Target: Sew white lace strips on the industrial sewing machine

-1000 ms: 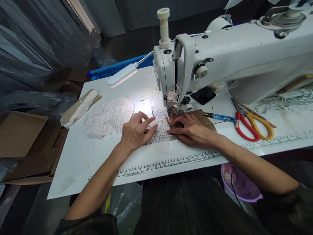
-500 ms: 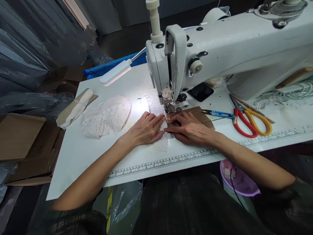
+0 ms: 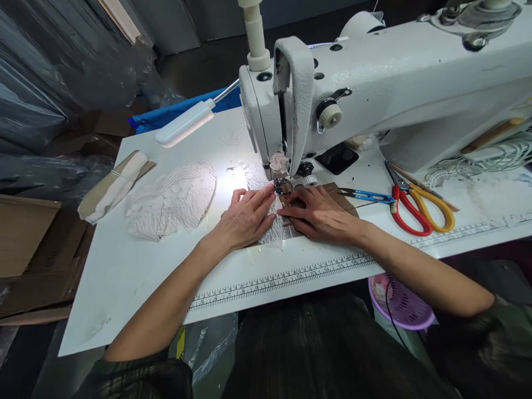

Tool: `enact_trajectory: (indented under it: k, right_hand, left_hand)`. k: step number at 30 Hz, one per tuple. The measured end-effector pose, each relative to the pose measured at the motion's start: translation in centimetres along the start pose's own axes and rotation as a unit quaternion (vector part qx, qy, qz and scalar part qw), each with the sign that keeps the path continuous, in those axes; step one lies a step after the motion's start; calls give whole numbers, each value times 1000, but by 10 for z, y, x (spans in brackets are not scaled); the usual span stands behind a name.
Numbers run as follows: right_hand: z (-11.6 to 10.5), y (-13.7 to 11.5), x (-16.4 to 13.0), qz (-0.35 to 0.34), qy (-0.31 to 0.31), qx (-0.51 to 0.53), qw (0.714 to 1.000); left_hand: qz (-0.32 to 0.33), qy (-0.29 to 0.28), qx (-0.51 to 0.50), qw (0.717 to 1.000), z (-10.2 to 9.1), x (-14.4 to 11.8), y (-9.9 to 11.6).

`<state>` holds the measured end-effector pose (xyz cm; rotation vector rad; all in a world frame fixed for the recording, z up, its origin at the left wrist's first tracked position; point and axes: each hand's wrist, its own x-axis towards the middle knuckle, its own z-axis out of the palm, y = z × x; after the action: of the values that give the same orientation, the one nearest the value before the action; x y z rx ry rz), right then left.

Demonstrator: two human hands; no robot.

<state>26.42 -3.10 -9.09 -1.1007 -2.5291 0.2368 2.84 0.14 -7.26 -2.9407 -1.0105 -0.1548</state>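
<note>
Left hand point(image 3: 245, 219) lies flat, fingers stretched out and pressing down on a strip of white lace point(image 3: 272, 235), gripping nothing. Right hand point(image 3: 318, 213) is just beside it, also spread flat, fingertips almost meeting those of the left over the lace and a brown card piece point(image 3: 347, 199) that pokes out past the knuckles. Most of that card is covered by the right hand, so its shape is hard to read. The lace runs forward between the two hands up to the presser foot point(image 3: 282, 185), and the needle itself is lost in glare and shadow there. Above stands the white sewing machine point(image 3: 394, 83), its right end cut off by the frame and its spool post point(image 3: 253, 33) clipped at the top. A small lamp point(image 3: 183, 123) on a flexible neck throws a bright patch that washes out the lace near the foot. Left of the hands sits a heap of lace pieces point(image 3: 172, 199), and further left a tied bundle point(image 3: 114, 185). To the right lie blue thread snips point(image 3: 368, 194) and two pairs of scissors, red point(image 3: 405, 213) and yellow point(image 3: 432, 208), overlapping. A printed ruler point(image 3: 282, 277) edges the worktop point(image 3: 124, 277). Below, a purple basket point(image 3: 401, 305) is half hidden by the right forearm.
</note>
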Motion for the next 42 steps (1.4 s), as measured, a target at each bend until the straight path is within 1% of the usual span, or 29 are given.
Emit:
enact_trajectory:
  k: [3, 8, 13, 18, 22, 25, 29, 32, 34, 38, 42]
  right_hand:
    - [0, 0, 0, 5, 0, 8, 1000]
    - [-2, 1, 1, 11, -3, 13, 1000]
    - [-1, 1, -1, 12, -2, 15, 1000]
    - [4, 4, -2, -3, 24, 27, 999]
    - [7, 7, -2, -7, 29, 32, 999]
    - [8, 9, -2, -10, 30, 30, 999]
    - [8, 9, -1, -14, 28, 17, 999]
    - [6, 8, -1, -14, 19, 4, 1000]
    - [6, 7, -1, -12, 15, -1, 1000]
    - [3, 5, 0, -4, 1, -3, 1000]
    - [1, 3, 1, 8, -18, -6, 1000]
  left_hand:
    - [1, 21, -8, 1000, 3, 1, 2]
    - [-15, 72, -57, 996, 11, 1, 3]
    - [-31, 73, -97, 992, 15, 0, 3]
    - [-29, 81, -98, 991, 18, 1, 3]
    - [-29, 82, -102, 991, 19, 1, 3]
    - [-26, 87, -86, 992, 18, 0, 5]
    - [-29, 137, -38, 989, 17, 0, 11]
    - [3, 167, -23, 986, 17, 1, 12]
    - [29, 167, -19, 985, 16, 1, 11]
    - [56, 147, -10, 988, 12, 0, 7]
    - [53, 122, -10, 991, 10, 0, 6]
